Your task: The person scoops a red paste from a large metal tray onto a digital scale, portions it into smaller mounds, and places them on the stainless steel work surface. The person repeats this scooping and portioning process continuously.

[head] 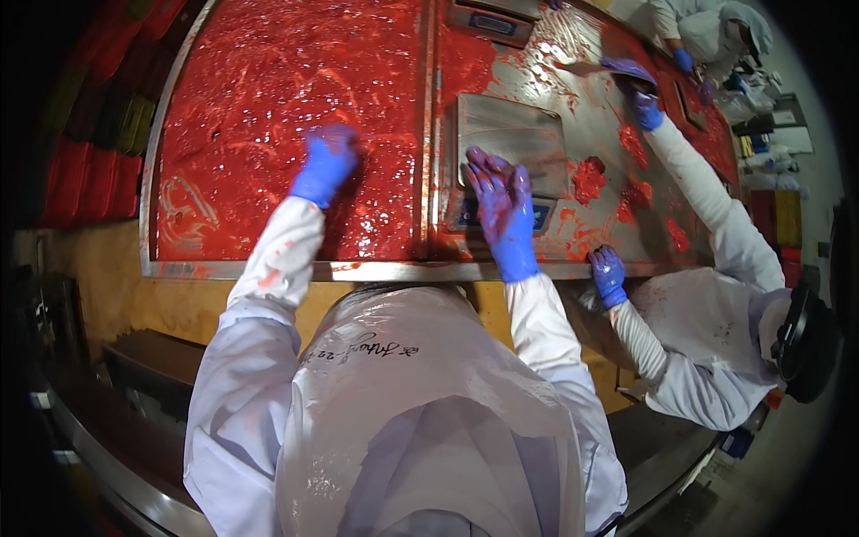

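Observation:
My left hand, in a blue glove, is a blur over or against a wet, glossy red mass. Whether its fingers hold anything cannot be made out. The red mass fills a wide metal-rimmed section of the work table. My right hand, also blue-gloved, is palm up with loosely bent fingers apart, and red residue coats its palm. It holds nothing and hovers in front of a bench scale with a steel platform. Part of the scale's display panel is hidden behind that hand.
A metal divider separates the red mass from the scale side. Red clumps lie right of the scale. A co-worker's gloved hand reaches across there; their other hand rests at the edge. Another scale stands farther back. Red crates stand left.

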### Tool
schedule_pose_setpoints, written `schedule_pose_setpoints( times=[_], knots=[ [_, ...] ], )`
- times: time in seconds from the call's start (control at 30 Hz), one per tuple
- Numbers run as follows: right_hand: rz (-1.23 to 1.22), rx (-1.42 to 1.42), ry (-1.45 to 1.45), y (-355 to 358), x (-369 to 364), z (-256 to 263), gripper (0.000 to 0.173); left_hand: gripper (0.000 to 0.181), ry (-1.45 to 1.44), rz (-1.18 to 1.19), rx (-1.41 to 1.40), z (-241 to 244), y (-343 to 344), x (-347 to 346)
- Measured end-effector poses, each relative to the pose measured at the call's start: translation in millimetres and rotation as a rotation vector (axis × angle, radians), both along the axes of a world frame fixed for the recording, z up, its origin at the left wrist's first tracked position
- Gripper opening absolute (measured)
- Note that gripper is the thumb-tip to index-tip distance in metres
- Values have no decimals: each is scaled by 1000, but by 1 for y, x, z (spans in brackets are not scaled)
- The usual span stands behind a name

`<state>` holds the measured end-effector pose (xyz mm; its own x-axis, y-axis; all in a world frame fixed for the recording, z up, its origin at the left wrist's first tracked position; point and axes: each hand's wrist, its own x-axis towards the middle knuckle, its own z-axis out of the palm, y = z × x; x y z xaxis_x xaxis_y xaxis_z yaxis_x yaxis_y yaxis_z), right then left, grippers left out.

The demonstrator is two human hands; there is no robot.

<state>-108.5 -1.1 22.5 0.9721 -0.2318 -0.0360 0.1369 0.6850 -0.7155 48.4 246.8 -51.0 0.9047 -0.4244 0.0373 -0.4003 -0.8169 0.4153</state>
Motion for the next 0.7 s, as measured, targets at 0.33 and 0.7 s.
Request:
schedule_pose_setpoints(
  times=[0.33, 0.7],
  knots=[
    [415, 688, -207, 89, 130, -15, 49, 58, 491, -307, -737, 67, -32, -65],
    [383, 629, -98, 85, 78, -43, 52, 50, 381, 365, -560, -7, -45, -44]
  ],
)
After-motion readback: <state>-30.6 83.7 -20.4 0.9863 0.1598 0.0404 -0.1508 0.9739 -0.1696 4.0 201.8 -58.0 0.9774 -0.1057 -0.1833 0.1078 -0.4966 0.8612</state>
